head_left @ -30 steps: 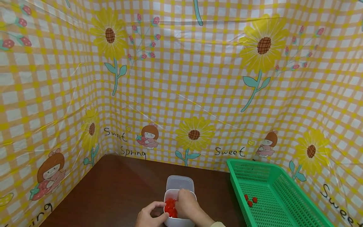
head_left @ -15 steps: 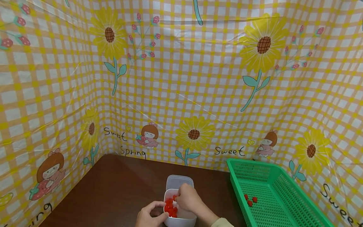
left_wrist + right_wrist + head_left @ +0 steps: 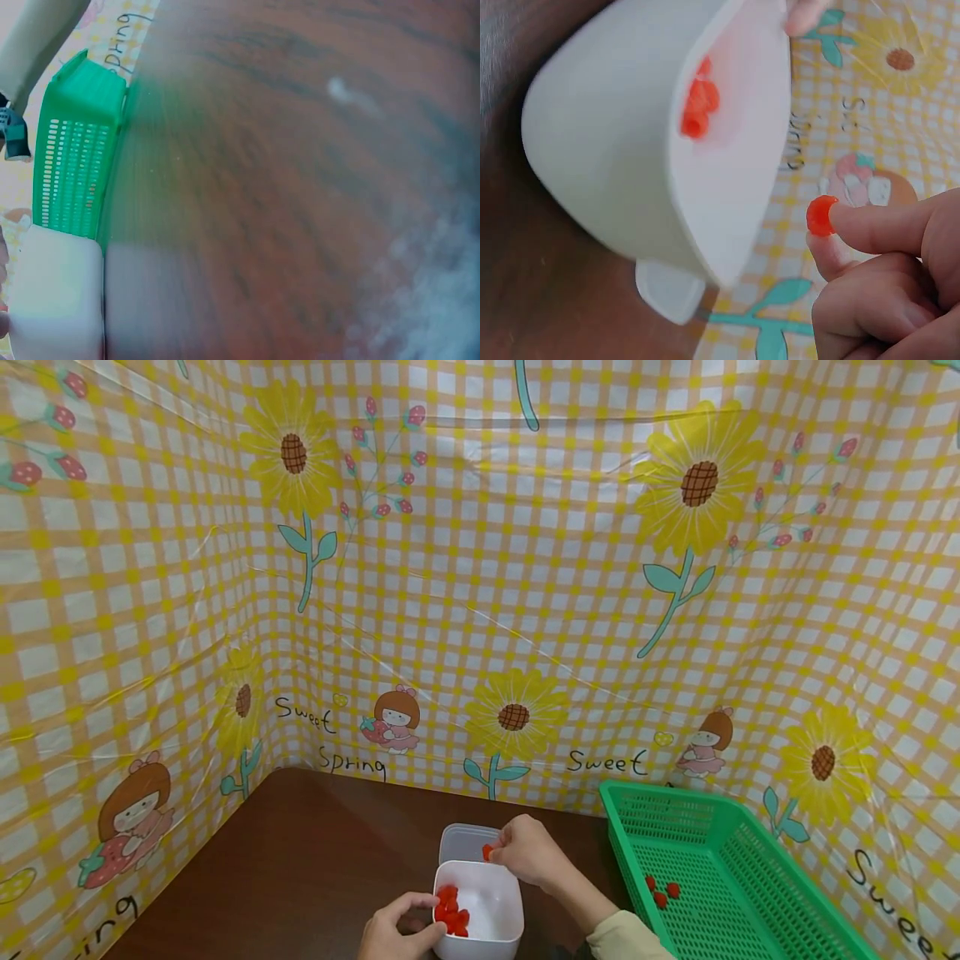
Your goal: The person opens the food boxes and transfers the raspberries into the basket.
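Note:
A white plastic container (image 3: 487, 947) stands open at the front of the table, several raspberries (image 3: 451, 910) heaped along its left side. My left hand (image 3: 401, 931) holds that side, thumb and fingers at the rim. Between thumb and fingertip, my right hand (image 3: 534, 853) pinches one raspberry (image 3: 821, 216) just beyond the container's back edge. The right wrist view shows this berry outside the container (image 3: 615, 135), with other berries visible inside. Behind the container lies a translucent lid (image 3: 459, 841), partly covered by my right hand in the head view.
To the right is a long green plastic basket (image 3: 675, 839) with perforated walls, and several small red berries (image 3: 661, 898) lie on its floor. A dark brown table (image 3: 322, 860) bears everything. Yellow checked cloth (image 3: 450, 635) hangs around the back and sides.
My right hand has come up out of the container with a raspberry and moved back and right, over the lid. The left hand stays at the container's side.

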Available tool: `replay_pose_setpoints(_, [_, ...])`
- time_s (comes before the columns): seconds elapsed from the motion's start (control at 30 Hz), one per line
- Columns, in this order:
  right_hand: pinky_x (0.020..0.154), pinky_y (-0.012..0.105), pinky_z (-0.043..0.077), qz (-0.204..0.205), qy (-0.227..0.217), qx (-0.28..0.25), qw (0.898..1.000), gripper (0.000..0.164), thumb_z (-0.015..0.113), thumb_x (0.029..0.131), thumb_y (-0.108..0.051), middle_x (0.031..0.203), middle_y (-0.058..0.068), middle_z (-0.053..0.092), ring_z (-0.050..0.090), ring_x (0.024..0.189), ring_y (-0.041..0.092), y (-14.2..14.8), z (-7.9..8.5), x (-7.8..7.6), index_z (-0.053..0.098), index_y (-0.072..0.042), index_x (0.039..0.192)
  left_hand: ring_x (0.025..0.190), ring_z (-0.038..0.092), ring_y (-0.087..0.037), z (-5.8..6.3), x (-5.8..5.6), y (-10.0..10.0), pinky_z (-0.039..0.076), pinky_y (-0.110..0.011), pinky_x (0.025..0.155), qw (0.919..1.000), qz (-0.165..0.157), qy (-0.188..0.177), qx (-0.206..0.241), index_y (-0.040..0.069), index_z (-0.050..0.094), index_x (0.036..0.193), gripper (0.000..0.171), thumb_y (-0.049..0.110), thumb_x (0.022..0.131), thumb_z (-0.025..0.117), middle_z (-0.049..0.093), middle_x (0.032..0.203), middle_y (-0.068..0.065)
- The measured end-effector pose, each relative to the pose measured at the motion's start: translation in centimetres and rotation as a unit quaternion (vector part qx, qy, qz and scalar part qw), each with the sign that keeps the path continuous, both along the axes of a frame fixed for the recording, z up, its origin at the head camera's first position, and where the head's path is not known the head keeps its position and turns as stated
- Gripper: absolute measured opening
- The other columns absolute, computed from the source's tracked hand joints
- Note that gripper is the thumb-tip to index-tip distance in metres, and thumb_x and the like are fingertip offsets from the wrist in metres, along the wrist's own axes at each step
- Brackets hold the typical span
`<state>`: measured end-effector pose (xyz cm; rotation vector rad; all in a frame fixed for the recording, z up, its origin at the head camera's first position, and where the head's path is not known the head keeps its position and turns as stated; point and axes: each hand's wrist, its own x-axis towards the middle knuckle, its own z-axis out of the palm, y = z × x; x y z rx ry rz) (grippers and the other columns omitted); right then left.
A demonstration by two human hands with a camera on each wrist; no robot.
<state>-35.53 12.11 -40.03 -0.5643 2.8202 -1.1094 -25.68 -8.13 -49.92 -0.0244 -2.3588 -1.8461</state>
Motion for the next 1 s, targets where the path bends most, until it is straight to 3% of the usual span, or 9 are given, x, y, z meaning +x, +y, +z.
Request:
replay_pose_setpoints(0.23, [0.052, 0.028, 0.031, -0.043, -0.014, 0.006, 0.999, 0.007, 0.073, 0.085, -0.003, 0.073, 0.005, 0.069, 0.042, 0.061, 0.016, 1.8, 1.6, -0.5, 0.074, 0.001, 0.080, 0.079, 0.065, -0.019, 0.0, 0.2, -0.1, 0.059, -0.035, 0.067, 0.9998, -0.009, -0.011, 0.014, 0.005, 0.072, 0.109, 0.033, 0.023, 0.083, 0.082, 0.073, 0.099, -0.012])
replay_pose_setpoints(0.43, [0.054, 0.030, 0.033, -0.073, -0.012, 0.011, 0.997, 0.008, 0.072, 0.086, -0.003, 0.075, 0.004, 0.066, 0.044, 0.064, 0.018, 3.5, 2.6, -1.1, 0.074, 0.001, 0.080, 0.078, 0.065, -0.019, 0.0, 0.4, -0.1, 0.057, -0.032, 0.066, 0.9999, -0.006, -0.006, 0.010, 0.004, 0.072, 0.109, 0.034, 0.021, 0.082, 0.082, 0.073, 0.100, -0.013])
replay_pose_setpoints(0.57, [0.051, 0.028, 0.027, -0.079, -0.006, 0.007, 0.997, 0.011, 0.072, 0.086, -0.003, 0.068, 0.003, 0.061, 0.035, 0.055, 0.015, 4.6, 3.3, -1.6, 0.073, 0.000, 0.076, 0.077, 0.064, -0.018, -0.1, 0.2, 0.0, 0.054, -0.028, 0.064, 0.9999, 0.009, 0.004, -0.009, 0.006, 0.073, 0.107, 0.031, 0.021, 0.081, 0.082, 0.073, 0.094, -0.008])
replay_pose_setpoints(0.8, [0.046, 0.025, 0.022, -0.088, -0.018, 0.007, 0.996, 0.024, 0.071, 0.088, -0.004, 0.052, -0.005, 0.033, 0.023, 0.046, 0.010, 6.8, 4.3, -2.4, 0.065, -0.004, 0.064, 0.078, 0.063, -0.018, -0.3, -0.1, 0.1, 0.055, -0.029, 0.065, 0.9997, 0.018, -0.004, -0.013, 0.008, 0.073, 0.108, 0.030, 0.021, 0.082, 0.082, 0.073, 0.093, -0.006])
replay_pose_setpoints(0.9, [0.046, 0.025, 0.023, -0.081, -0.029, 0.013, 0.996, 0.033, 0.068, 0.090, -0.005, 0.050, -0.006, 0.028, 0.020, 0.045, 0.009, 7.8, 4.9, -2.8, 0.058, -0.008, 0.059, 0.079, 0.062, -0.017, -0.2, -0.2, 0.2, 0.056, -0.031, 0.066, 0.9996, 0.022, -0.017, -0.010, 0.009, 0.073, 0.108, 0.029, 0.021, 0.083, 0.081, 0.073, 0.095, -0.006])
replay_pose_setpoints(1.0, [0.046, 0.025, 0.023, -0.077, -0.039, 0.018, 0.996, 0.029, 0.067, 0.092, -0.005, 0.048, -0.007, 0.028, 0.018, 0.045, 0.008, 8.9, 5.3, -3.2, 0.065, -0.008, 0.063, 0.080, 0.061, -0.017, 0.1, -0.2, 0.3, 0.056, -0.031, 0.066, 0.9992, 0.027, -0.030, -0.008, 0.010, 0.073, 0.109, 0.029, 0.022, 0.084, 0.080, 0.072, 0.096, -0.005])
